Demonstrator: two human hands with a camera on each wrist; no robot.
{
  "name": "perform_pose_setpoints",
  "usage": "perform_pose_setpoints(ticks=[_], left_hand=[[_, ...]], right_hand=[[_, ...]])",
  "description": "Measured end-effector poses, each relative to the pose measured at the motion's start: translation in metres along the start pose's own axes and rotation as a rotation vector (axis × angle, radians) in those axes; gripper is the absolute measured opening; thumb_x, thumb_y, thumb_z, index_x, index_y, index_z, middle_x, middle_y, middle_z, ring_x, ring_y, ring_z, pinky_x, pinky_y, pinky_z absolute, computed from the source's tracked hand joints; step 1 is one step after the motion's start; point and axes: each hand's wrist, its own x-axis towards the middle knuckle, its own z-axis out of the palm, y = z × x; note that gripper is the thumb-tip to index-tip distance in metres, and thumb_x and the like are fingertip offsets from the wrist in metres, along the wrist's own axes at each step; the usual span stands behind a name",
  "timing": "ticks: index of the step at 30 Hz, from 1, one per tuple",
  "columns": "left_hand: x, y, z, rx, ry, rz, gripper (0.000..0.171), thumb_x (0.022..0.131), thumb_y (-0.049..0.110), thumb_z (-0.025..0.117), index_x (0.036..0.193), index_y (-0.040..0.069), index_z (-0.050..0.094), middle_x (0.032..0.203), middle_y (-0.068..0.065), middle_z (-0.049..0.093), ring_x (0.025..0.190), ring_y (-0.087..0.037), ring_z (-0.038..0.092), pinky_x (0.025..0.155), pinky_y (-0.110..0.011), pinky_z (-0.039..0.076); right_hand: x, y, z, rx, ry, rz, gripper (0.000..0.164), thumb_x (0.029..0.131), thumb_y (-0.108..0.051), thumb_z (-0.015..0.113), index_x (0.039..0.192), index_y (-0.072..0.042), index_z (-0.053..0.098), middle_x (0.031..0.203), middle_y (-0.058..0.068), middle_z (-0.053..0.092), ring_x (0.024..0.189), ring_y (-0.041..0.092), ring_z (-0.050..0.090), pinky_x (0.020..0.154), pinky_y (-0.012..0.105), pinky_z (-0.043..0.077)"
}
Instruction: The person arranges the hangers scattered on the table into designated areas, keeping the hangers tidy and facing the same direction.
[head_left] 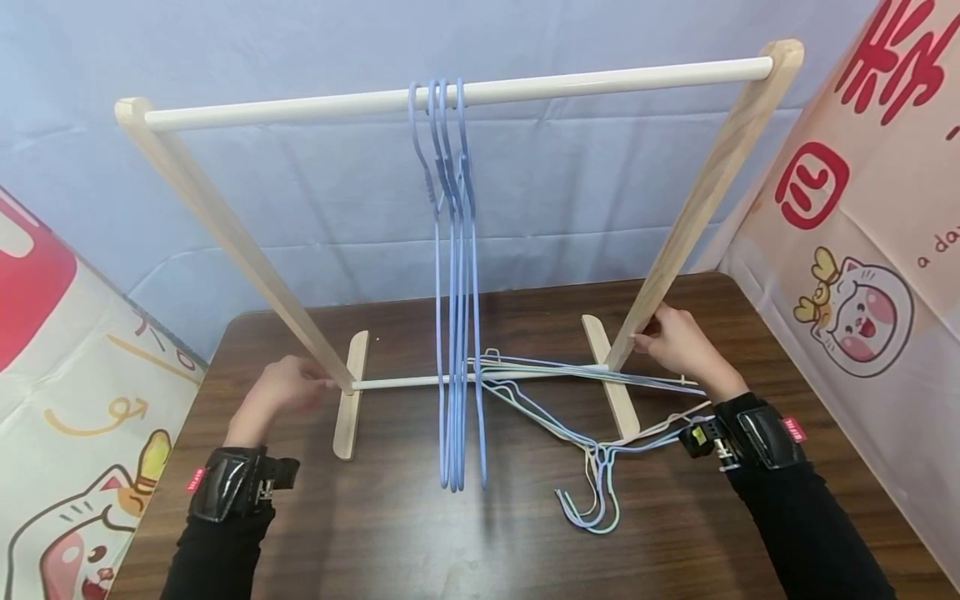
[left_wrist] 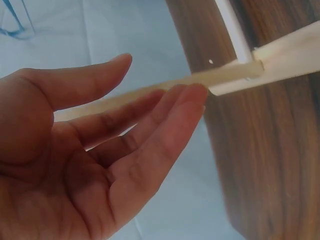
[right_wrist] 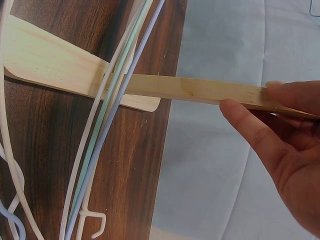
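Observation:
A wooden clothes rack [head_left: 701, 196] with white rods stands on the table, and several blue hangers [head_left: 453, 292] hang from its top rod. My right hand [head_left: 684, 343] holds the rack's right post low down. In the right wrist view the thumb and fingers [right_wrist: 252, 127] lie on opposite sides of that post [right_wrist: 192, 89]. Near the foot of the left post, my left hand [head_left: 288, 385] is slightly blurred. The left wrist view shows its thumb apart from loosely extended fingers [left_wrist: 165, 125], whose tips overlap the left post [left_wrist: 220, 75].
A loose pile of blue, green and cream hangers [head_left: 600, 442] lies across the rack's lower rod and right foot, hooks toward me. Dark wood covers the table [head_left: 390, 533]. A light blue cloth [head_left: 300, 50] hangs behind, with printed panels [head_left: 847, 217] at the sides.

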Motion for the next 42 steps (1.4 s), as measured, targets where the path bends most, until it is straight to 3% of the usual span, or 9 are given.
perform_pose_setpoints(ticks=[7, 13, 20, 25, 29, 33, 42], left_hand=[[0.001, -0.006, -0.008, -0.014, 0.008, 0.010, 0.041, 0.087, 0.028, 0.058, 0.114, -0.003, 0.059, 0.083, -0.012, 0.068, 0.074, -0.025, 0.063, 0.075, -0.048, 0.046], [0.005, -0.007, -0.015, -0.035, 0.028, 0.023, 0.051, 0.088, 0.031, 0.058, 0.125, -0.003, 0.049, 0.090, -0.017, 0.065, 0.072, -0.023, 0.063, 0.070, -0.043, 0.047], [0.011, -0.008, -0.019, -0.013, 0.070, 0.079, 0.042, 0.086, 0.028, 0.061, 0.114, -0.003, 0.057, 0.095, -0.019, 0.065, 0.082, -0.031, 0.060, 0.067, -0.040, 0.047], [0.014, -0.006, -0.021, -0.040, 0.063, 0.095, 0.034, 0.086, 0.028, 0.062, 0.104, -0.001, 0.064, 0.087, -0.011, 0.065, 0.072, -0.021, 0.055, 0.061, -0.033, 0.043], [0.015, -0.006, -0.026, -0.085, 0.059, 0.127, 0.038, 0.087, 0.027, 0.061, 0.112, -0.002, 0.060, 0.084, -0.010, 0.065, 0.070, -0.018, 0.057, 0.063, -0.031, 0.044], [0.018, -0.006, -0.029, -0.158, 0.049, 0.158, 0.050, 0.089, 0.024, 0.060, 0.123, -0.010, 0.048, 0.087, -0.016, 0.067, 0.071, -0.018, 0.064, 0.066, -0.034, 0.050], [0.021, -0.006, -0.028, -0.175, 0.046, 0.148, 0.042, 0.091, 0.024, 0.057, 0.114, -0.010, 0.052, 0.092, -0.021, 0.066, 0.072, -0.019, 0.066, 0.070, -0.039, 0.052]], right_hand=[[0.000, 0.000, 0.000, -0.003, 0.004, -0.003, 0.025, 0.086, 0.002, 0.058, 0.106, 0.014, 0.048, 0.086, 0.024, 0.061, 0.078, 0.038, 0.062, 0.059, 0.031, 0.051], [0.001, 0.000, 0.000, -0.006, 0.006, -0.006, 0.025, 0.085, 0.002, 0.058, 0.105, 0.014, 0.048, 0.085, 0.024, 0.061, 0.077, 0.037, 0.062, 0.058, 0.031, 0.051], [0.000, -0.001, 0.000, -0.009, 0.010, -0.011, 0.024, 0.085, 0.003, 0.058, 0.104, 0.013, 0.048, 0.085, 0.024, 0.061, 0.078, 0.037, 0.063, 0.058, 0.030, 0.051], [0.000, -0.001, 0.000, -0.008, 0.009, -0.012, 0.024, 0.085, 0.003, 0.058, 0.104, 0.013, 0.049, 0.085, 0.024, 0.062, 0.078, 0.036, 0.063, 0.059, 0.030, 0.051], [0.000, -0.002, -0.001, -0.011, 0.009, -0.012, 0.024, 0.085, 0.002, 0.059, 0.104, 0.013, 0.049, 0.085, 0.024, 0.062, 0.077, 0.034, 0.063, 0.058, 0.030, 0.051], [0.000, -0.002, -0.001, -0.018, 0.011, -0.016, 0.024, 0.085, 0.003, 0.059, 0.104, 0.013, 0.049, 0.086, 0.025, 0.062, 0.076, 0.033, 0.063, 0.058, 0.030, 0.051], [0.000, -0.001, -0.001, -0.010, 0.005, -0.010, 0.025, 0.085, 0.003, 0.058, 0.105, 0.013, 0.049, 0.086, 0.024, 0.062, 0.078, 0.034, 0.063, 0.059, 0.030, 0.051]])
